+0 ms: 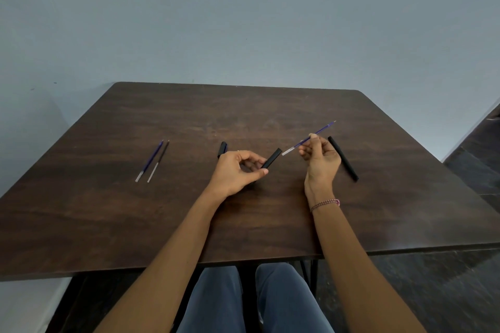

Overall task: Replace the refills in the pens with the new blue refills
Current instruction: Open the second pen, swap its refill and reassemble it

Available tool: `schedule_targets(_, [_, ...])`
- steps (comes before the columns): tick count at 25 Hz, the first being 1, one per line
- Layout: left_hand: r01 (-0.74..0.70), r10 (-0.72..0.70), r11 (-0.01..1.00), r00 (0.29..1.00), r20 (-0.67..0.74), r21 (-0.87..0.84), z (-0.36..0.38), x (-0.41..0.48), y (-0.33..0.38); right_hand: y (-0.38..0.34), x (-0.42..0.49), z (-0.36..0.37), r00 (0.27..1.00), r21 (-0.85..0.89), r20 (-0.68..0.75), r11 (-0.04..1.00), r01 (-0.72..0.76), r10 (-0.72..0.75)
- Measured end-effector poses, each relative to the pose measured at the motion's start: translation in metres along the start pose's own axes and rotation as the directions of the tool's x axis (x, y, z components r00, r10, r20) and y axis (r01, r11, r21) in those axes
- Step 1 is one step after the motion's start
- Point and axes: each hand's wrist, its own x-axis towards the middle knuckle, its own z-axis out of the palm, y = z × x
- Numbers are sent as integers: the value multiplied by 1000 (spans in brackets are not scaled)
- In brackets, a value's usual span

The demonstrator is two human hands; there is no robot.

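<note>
My left hand (238, 170) grips a black pen barrel (273, 157) between thumb and fingers, its open end tilted up to the right. My right hand (320, 158) pinches a blue refill (319, 134) near its middle; the clear tail end points down-left at the barrel's mouth, a small gap apart. A whole black pen (343, 158) lies on the table just right of my right hand. A black pen cap (222, 149) lies behind my left hand. Two loose refills, one blue (150, 160) and one dark (159, 161), lie side by side at the left.
Everything sits on a dark brown wooden table (108, 211) against a pale wall. My knees show under the front edge. A dark floor lies to the right of the table.
</note>
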Motion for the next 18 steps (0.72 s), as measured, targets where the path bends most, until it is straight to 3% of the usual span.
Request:
schedule_targets(6, [8,-9,1000,998,58,12,-1,-3,1,0,0,-2,1000,81,-26,997,-6,8])
schedule_targets(18, [-3,1,999,999,54,38,-3,-5,3,0,-10,3,987,-55,159,998,23,-14])
